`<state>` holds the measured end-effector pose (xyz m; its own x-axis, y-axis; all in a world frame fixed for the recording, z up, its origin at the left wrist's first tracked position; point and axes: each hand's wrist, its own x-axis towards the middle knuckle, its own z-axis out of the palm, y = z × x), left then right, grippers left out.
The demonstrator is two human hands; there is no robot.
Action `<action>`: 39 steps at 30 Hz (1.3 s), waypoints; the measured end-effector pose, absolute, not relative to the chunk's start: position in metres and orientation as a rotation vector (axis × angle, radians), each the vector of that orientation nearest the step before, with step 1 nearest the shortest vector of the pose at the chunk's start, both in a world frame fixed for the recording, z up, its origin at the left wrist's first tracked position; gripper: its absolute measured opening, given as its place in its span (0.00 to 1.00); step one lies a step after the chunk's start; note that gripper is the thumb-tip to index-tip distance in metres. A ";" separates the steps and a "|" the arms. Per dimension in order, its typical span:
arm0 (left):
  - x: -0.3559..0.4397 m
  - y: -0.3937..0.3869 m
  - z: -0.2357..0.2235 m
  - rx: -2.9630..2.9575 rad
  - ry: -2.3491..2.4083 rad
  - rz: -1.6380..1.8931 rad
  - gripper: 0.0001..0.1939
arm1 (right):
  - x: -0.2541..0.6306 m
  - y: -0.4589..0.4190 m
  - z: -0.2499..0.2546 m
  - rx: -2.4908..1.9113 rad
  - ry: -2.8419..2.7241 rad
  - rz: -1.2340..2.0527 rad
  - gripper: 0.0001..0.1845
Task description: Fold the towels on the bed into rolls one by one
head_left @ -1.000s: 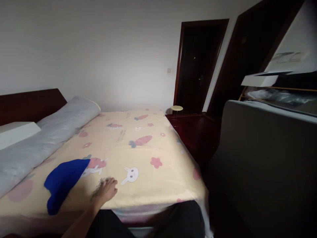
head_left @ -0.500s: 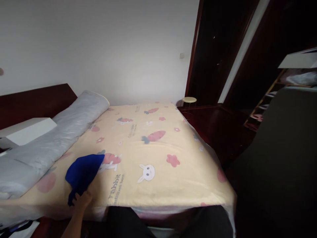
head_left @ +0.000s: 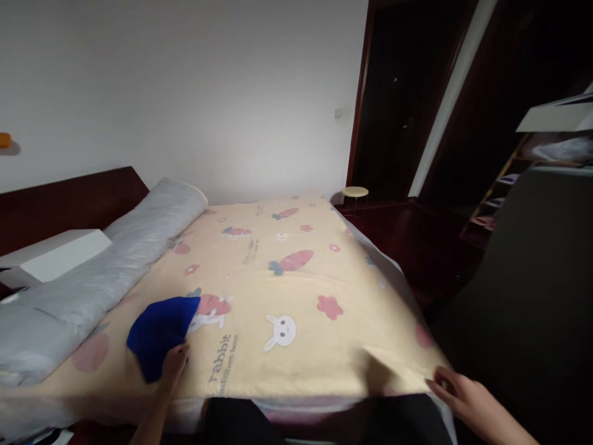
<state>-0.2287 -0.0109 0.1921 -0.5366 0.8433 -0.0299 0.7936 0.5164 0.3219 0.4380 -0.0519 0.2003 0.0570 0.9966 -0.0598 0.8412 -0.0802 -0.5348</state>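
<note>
Bedroom, with bed (head_left: pixel 259 296) and headboard (head_left: pixel 69 207)

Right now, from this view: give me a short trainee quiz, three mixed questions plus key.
1. Which of the person's hands is at the blue cloth?
2. True or false: the stool has a blue seat.
3. Fill in: the big word printed on the sheet, just right of the cloth, is ____.

Key:
1. The left hand, at the cloth's lower right edge; the right hand is at the sheet's near right corner.
2. False; the stool's seat is pale yellow.
3. rabbit
</note>
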 end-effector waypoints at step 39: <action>0.087 -0.075 0.179 1.828 1.394 0.952 0.13 | 0.233 -0.046 0.197 -1.304 -1.761 1.276 0.11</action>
